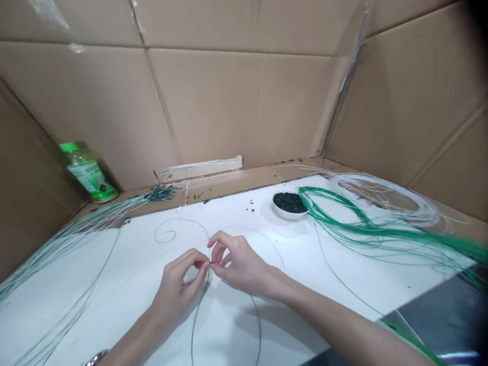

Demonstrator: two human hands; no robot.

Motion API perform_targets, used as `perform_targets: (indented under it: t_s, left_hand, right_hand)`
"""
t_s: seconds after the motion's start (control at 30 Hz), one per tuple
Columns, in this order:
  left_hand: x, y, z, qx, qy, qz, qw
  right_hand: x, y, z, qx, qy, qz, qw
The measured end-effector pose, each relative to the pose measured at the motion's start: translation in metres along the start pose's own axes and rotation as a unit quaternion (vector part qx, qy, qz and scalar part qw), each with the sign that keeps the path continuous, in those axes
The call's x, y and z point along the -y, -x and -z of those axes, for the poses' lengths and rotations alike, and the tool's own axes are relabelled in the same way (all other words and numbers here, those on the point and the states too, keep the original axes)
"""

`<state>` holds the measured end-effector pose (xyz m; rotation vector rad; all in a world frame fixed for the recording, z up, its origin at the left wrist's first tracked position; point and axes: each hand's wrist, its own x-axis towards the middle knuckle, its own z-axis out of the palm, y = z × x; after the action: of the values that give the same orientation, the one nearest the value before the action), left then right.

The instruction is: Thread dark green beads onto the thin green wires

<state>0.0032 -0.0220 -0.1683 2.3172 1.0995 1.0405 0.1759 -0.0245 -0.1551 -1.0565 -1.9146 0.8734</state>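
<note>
My left hand (pixel 181 279) and my right hand (pixel 242 264) meet over the white board, thumbs and index fingertips pinched together on a thin green wire (pixel 193 320). A small dark bit shows between the fingertips, too small to name. From the pinch, one stretch of the wire runs up to a loose spiral curl, and two stretches hang down in a loop past the bottom edge. To the right, a white bowl (pixel 288 214) holds many tiny dark green pieces (pixel 290 202).
Bundled green strands (pixel 362 226) and a coil of clear strands (pixel 423 211) lie at the right. Dark-tipped strands (pixel 110 213) spread along the left. A green-capped bottle (pixel 91 175) leans in the back left corner. Cardboard walls (pixel 244 101) enclose the white board (pixel 152 284).
</note>
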Motion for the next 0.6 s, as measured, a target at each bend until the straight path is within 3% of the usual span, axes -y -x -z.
perform_targets:
  t_s: [0.33,0.6]
  left_hand:
    - [0.001,-0.012,-0.001,-0.034,-0.022,-0.004,0.999]
    - [0.004,-0.027,-0.001,-0.042,0.124,0.112,0.985]
  right_hand:
    - [0.0,-0.003,0.01,-0.02,0.002,-0.03,0.999]
    - [-0.002,-0.009,0.016,-0.067,-0.044,-0.044,0.996]
